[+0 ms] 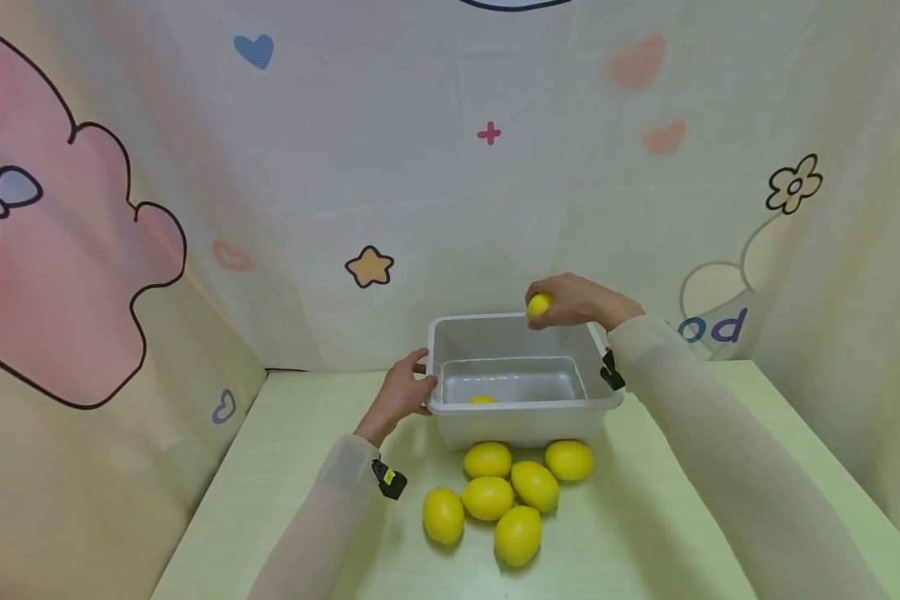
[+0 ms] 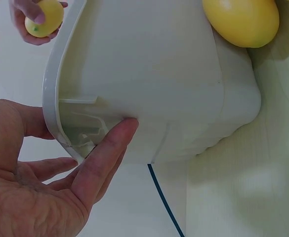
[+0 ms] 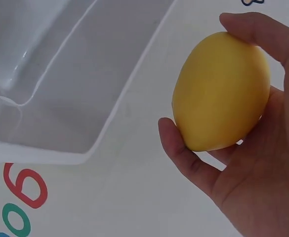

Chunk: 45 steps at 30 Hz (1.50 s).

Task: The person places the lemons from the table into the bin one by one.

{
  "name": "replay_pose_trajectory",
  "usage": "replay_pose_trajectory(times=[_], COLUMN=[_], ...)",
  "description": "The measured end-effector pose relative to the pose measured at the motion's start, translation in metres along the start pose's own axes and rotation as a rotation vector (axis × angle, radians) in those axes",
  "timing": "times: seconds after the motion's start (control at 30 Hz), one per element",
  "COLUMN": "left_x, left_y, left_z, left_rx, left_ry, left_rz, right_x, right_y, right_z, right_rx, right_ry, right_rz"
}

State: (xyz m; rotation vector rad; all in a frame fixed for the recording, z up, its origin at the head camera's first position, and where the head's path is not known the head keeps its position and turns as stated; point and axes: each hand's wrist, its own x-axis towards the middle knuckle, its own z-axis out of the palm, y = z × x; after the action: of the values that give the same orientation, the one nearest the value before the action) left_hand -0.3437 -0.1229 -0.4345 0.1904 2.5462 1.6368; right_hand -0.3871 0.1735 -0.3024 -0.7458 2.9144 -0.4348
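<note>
My right hand holds a yellow lemon above the far right part of a light grey plastic bin. In the right wrist view, thumb and fingers wrap the lemon at its ends. At the bin's left end, my left hand grips the rim, with fingertips against the outer wall in the left wrist view. Inside the bin, the top of another lemon shows above the near rim; the rest of it is hidden. The bin stands upright on the table.
Several lemons lie in a loose group on the pale green table, right in front of the bin. Behind the bin hangs a white printed curtain, which also runs along both sides.
</note>
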Motion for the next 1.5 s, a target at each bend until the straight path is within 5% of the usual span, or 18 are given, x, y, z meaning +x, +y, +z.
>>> replay_pose_trajectory(times=[0.47, 0.93, 1.23, 1.5], left_x=[0.002, 0.0, -0.001, -0.001], left_y=[0.004, 0.001, 0.001, 0.001], left_z=[-0.001, 0.0, 0.0, 0.001], left_rx=[-0.004, -0.011, -0.006, 0.006], left_ry=[-0.009, -0.006, -0.009, -0.005], left_rz=[-0.004, -0.007, -0.005, -0.004], right_x=[0.018, 0.024, 0.023, 0.02], right_y=[0.008, 0.016, 0.02, 0.014], right_z=[0.019, 0.043, 0.044, 0.038], right_rx=[0.0, 0.034, 0.076, -0.021], right_ry=[-0.198, -0.283, -0.295, -0.23], right_rz=[0.137, 0.213, 0.251, 0.138])
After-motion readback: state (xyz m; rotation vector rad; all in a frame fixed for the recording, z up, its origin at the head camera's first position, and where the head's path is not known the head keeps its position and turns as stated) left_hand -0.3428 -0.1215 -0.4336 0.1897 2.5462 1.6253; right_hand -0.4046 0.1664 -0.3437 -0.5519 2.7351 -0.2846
